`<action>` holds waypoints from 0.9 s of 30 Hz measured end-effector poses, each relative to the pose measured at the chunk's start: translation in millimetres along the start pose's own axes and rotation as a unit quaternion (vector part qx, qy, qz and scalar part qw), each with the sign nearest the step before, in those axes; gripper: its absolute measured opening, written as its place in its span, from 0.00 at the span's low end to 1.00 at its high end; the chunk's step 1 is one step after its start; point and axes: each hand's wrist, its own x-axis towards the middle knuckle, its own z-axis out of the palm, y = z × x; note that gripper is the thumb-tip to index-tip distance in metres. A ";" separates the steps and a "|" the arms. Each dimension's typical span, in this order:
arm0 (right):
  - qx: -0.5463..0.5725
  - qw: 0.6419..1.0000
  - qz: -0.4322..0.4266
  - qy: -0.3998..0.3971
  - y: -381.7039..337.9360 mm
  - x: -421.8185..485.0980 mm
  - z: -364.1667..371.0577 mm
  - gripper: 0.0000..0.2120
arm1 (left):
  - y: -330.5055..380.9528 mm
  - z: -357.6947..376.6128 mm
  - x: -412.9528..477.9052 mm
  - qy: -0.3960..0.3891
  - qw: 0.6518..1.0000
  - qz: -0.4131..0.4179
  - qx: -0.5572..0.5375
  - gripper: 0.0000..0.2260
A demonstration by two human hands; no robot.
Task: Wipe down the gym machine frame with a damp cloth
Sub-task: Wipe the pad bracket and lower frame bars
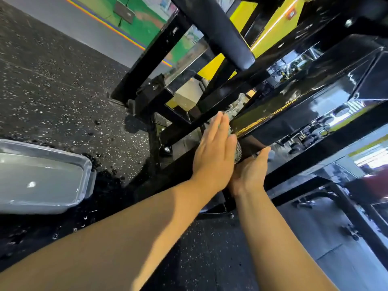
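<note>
The left grip [214, 156], fingers straight and together, presses a patterned cloth [238, 153] flat against the glossy black frame beam [283, 120] at mid-frame. The right grip [249, 175] lies just below, thumb touching the beam's underside. Its fingers are hidden, so I cannot tell whether it is closed.

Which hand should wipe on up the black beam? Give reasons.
Likely left: the left hand presses the cloth flat against the black beam; the right hand sits beneath it, fingers hidden.
</note>
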 end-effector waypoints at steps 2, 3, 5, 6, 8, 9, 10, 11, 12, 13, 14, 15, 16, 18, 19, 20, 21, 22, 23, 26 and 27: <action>-0.001 1.000 -0.008 0.000 6.9 4.9 -3.3 0.36 | -30.4 -3.3 -25.8 -0.007 0.999 0.011 0.030 0.22; 0.001 1.000 -0.014 0.007 8.9 6.7 -4.4 0.36 | -51.6 -4.6 -42.3 -0.009 0.999 -0.011 0.039 0.21; -0.002 1.000 -0.024 0.017 10.5 9.6 -5.0 0.35 | -85.4 -13.2 -66.1 -0.006 0.996 -0.085 0.037 0.22; -0.010 0.999 -0.024 0.018 10.3 10.0 -5.0 0.35 | -95.9 -16.0 -72.9 -0.008 0.992 -0.125 0.031 0.21; -0.012 0.999 -0.021 0.021 9.9 8.1 -4.7 0.36 | -93.9 -15.3 -70.9 0.006 0.987 -0.158 0.043 0.23; -0.008 0.999 -0.022 0.025 9.7 6.6 -4.3 0.36 | -82.7 -12.4 -63.8 0.021 0.988 -0.145 0.049 0.24; -0.007 0.999 -0.025 0.032 9.7 5.6 -3.4 0.36 | -66.7 -10.0 -52.1 0.029 0.991 -0.123 0.046 0.24; -0.006 0.999 -0.027 0.033 9.5 5.6 -3.9 0.36 | -46.1 -8.0 -39.0 0.024 0.994 -0.107 0.024 0.23; -0.002 0.999 -0.028 0.033 8.8 5.9 -4.4 0.35 | -28.4 -4.7 -26.7 -0.003 0.996 -0.084 0.011 0.23; -0.005 0.999 -0.029 0.034 7.9 5.7 -5.0 0.34 | -14.7 -1.8 -16.6 -0.028 0.998 -0.048 0.006 0.22; -0.011 0.999 -0.031 0.034 8.6 7.5 -6.8 0.33 | -3.9 -0.5 -9.2 -0.031 0.999 -0.016 0.013 0.23; -0.009 0.999 -0.030 0.025 8.9 8.1 -6.4 0.32 | -4.8 1.7 -5.2 -0.029 0.999 0.017 0.030 0.24; -0.005 0.999 -0.027 0.019 9.8 10.2 -7.5 0.33 | -9.4 1.1 -4.1 -0.028 0.998 0.037 0.041 0.25; -0.004 1.000 -0.015 0.006 13.2 13.0 -9.7 0.36 | -32.5 -0.3 -16.6 -0.026 0.998 0.040 0.049 0.25; -0.005 1.000 -0.005 0.000 14.0 11.6 -9.0 0.37 | -46.1 -2.2 -27.4 -0.020 0.999 0.017 0.041 0.25; -0.013 1.000 -0.001 0.000 14.2 11.1 -9.2 0.38 | -60.6 -5.7 -37.4 -0.014 0.999 -0.023 0.027 0.25; -0.019 1.000 -0.003 0.002 13.8 11.5 -9.0 0.38 | -75.1 -8.9 -45.7 -0.009 0.997 -0.064 0.035 0.25; -0.027 1.000 -0.005 0.005 12.1 9.8 -8.1 0.37 | -82.2 -12.5 -49.9 -0.001 0.993 -0.108 0.048 0.25; -0.024 1.000 -0.006 0.006 11.5 9.2 -7.8 0.37 | -81.9 -13.6 -50.0 0.011 0.988 -0.136 0.065 0.23; -0.014 1.000 -0.016 0.014 10.3 7.7 -8.3 0.35 | -38.3 -3.8 -20.2 0.004 0.989 -0.113 0.093 0.24; -0.005 1.000 -0.015 0.012 8.4 6.2 -8.1 0.35 | -18.6 1.4 -6.6 0.011 0.993 -0.086 0.077 0.24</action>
